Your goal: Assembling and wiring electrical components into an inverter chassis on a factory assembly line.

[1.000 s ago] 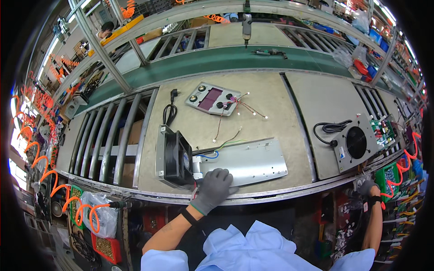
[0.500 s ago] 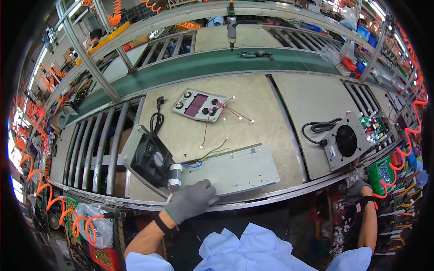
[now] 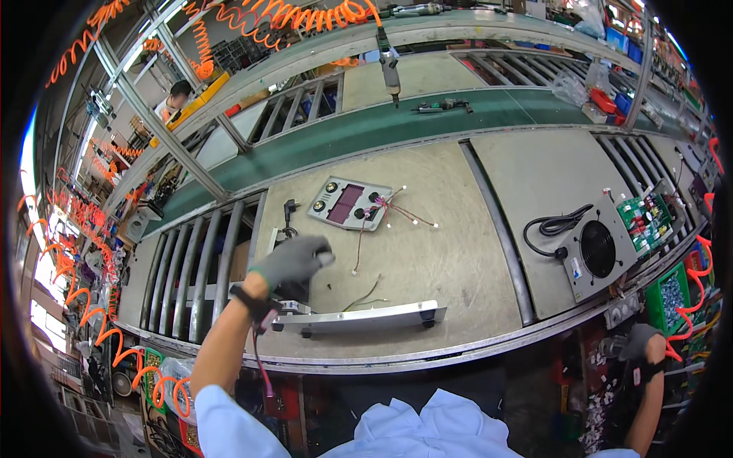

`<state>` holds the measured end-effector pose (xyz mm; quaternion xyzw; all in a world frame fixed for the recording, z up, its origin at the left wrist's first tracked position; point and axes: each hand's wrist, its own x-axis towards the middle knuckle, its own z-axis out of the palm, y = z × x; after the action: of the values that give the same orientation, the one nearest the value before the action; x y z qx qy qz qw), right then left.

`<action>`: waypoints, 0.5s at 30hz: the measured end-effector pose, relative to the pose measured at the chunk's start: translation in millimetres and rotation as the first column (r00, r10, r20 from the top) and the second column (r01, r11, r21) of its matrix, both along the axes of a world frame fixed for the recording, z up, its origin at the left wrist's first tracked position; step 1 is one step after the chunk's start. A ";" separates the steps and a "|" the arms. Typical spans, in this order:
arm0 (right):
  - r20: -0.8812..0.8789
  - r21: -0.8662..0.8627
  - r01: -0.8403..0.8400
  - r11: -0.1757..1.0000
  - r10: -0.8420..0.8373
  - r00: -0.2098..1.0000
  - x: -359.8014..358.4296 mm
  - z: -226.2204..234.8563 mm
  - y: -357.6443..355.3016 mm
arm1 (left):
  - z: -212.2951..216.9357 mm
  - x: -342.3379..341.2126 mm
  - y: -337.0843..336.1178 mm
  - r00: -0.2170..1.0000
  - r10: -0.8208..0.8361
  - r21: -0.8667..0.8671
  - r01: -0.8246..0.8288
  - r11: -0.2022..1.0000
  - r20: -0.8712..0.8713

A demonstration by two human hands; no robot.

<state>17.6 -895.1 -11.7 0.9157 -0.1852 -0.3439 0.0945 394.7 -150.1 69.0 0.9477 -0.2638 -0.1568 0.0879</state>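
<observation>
My left hand (image 3: pixel 294 261), in a grey glove, is over the left end of a grey metal chassis panel (image 3: pixel 366 319). Its fingers are curled; what they grip is hidden. The panel is tipped up on edge, with dark round feet on the side toward me. The black fan (image 3: pixel 294 291) at its left end is mostly covered by my hand and wrist. At the lower right, below the bench edge, my gloved right hand (image 3: pixel 640 341) is closed around a dark, rounded object I cannot make out.
A grey control panel (image 3: pixel 351 204) with loose wires lies behind the chassis. To the right sit another fan panel (image 3: pixel 598 248), a black cord (image 3: pixel 561 221) and a green circuit board (image 3: pixel 645 223). A power screwdriver (image 3: pixel 390 76) hangs overhead. Rollers (image 3: pixel 202 267) are at left, a green screw bin (image 3: pixel 672 294) at right.
The chassis has gone from lying flat to tipped on edge, showing its feet. My left hand has moved from its front edge up over the fan end. The view has shifted too.
</observation>
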 end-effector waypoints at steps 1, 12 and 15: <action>-0.023 0.025 -0.002 1.000 0.003 1.000 -0.8 14.3 14.1 | -11.5 18.3 -9.1 0.998 0.029 0.053 -0.032 0.998 0.053; 0.340 0.540 0.070 0.838 -0.294 0.893 -86.4 70.3 181.1 | -110.1 107.5 -72.7 0.943 -0.163 0.560 -0.029 0.828 0.289; 0.444 0.650 0.000 0.760 -0.380 0.812 -93.7 50.4 210.3 | -94.8 94.3 -83.1 0.894 -0.315 0.574 0.083 0.815 0.318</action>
<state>-76.1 -684.8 38.7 0.9279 -0.1766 -0.1146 -0.3076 489.0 -233.2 -25.9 0.9106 -0.3200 -0.0377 -0.2587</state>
